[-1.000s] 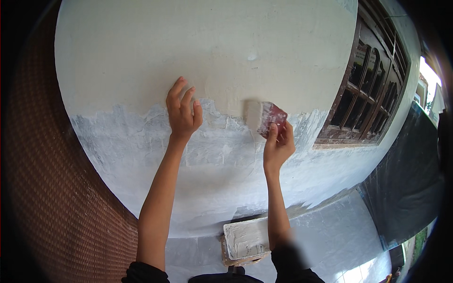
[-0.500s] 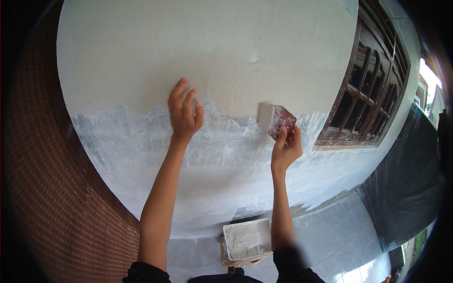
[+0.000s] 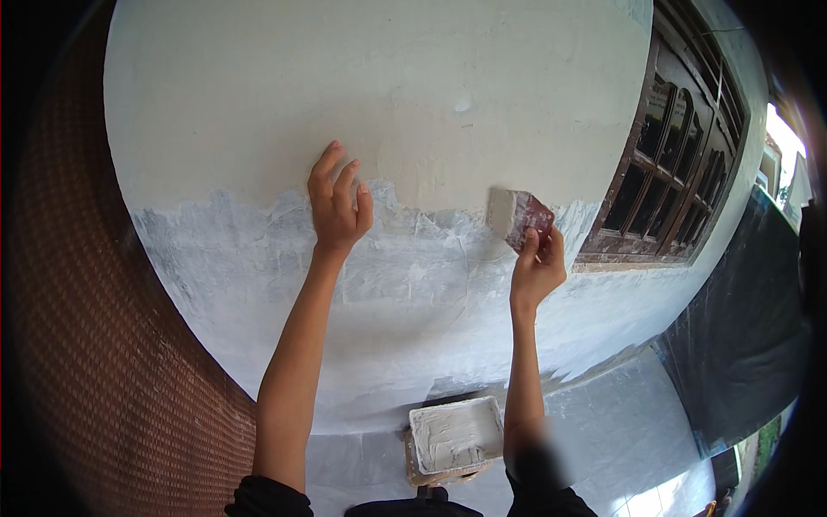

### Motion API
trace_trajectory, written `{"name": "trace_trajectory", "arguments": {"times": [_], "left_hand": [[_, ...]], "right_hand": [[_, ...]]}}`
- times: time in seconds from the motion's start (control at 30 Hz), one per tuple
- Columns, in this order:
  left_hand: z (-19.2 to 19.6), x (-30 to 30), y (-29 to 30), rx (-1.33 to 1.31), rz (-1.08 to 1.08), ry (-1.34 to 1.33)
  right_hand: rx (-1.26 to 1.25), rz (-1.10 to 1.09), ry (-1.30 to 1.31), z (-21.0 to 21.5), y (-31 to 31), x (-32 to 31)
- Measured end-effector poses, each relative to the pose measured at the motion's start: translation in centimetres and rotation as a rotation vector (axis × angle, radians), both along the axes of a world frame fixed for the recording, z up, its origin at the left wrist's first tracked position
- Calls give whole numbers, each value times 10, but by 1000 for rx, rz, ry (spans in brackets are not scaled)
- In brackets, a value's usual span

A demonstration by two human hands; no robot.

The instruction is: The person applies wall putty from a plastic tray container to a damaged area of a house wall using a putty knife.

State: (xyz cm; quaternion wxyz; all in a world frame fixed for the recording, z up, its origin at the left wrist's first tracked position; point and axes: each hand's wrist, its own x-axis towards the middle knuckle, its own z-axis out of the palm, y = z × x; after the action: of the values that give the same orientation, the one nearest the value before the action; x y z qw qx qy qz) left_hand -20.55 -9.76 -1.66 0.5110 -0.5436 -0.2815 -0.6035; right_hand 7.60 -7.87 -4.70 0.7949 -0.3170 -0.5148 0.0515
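Observation:
My right hand (image 3: 540,274) grips a dark red putty scraper (image 3: 536,219) between thumb and fingers. Pale putty coats the left part of its blade, which lies at or close against the wall (image 3: 250,103). That spot is along the ragged border between the cream coat above and the bluish-white patchy surface (image 3: 379,267) below. To the left, my left hand (image 3: 338,207) is raised in front of the same border, fingers apart and slightly bent, holding nothing. Whether its fingertips touch the wall I cannot tell.
Below, a rectangular tray (image 3: 460,471) of pale putty rests on a support above the grey floor (image 3: 603,414). A brown wooden window (image 3: 642,207) is set in the wall at right, beside a dark sheet (image 3: 741,319). Brown woven matting (image 3: 164,379) borders the left.
My right hand has shifted a little to the right along the border, taking the putty scraper with it. My left hand has stayed practically in place.

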Motion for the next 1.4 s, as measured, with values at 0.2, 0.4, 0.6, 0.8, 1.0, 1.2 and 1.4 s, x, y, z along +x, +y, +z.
{"name": "trace_trajectory", "arguments": {"times": [0.2,0.4,0.6,0.8,1.0,1.2,1.4], "left_hand": [[1,2,2,5,-2,-5],[1,3,0,-3,8,-6],[1,-3,-4,-9,23,-5],[-1,-1,-2,1,5,-8],[-1,-1,2,5,3,3],[0,1,-6,-69,32,34],[0,-2,-1,-31,-3,24]], "right_hand": [[54,270,-174,5,-41,-53],[41,201,-268,11,-20,-79],[126,157,-194,22,-40,-63],[113,170,-265,14,-24,-86],[113,187,-149,8,-26,-69],[-53,254,-151,3,-4,-88],[-51,109,-111,0,10,-67]]}}
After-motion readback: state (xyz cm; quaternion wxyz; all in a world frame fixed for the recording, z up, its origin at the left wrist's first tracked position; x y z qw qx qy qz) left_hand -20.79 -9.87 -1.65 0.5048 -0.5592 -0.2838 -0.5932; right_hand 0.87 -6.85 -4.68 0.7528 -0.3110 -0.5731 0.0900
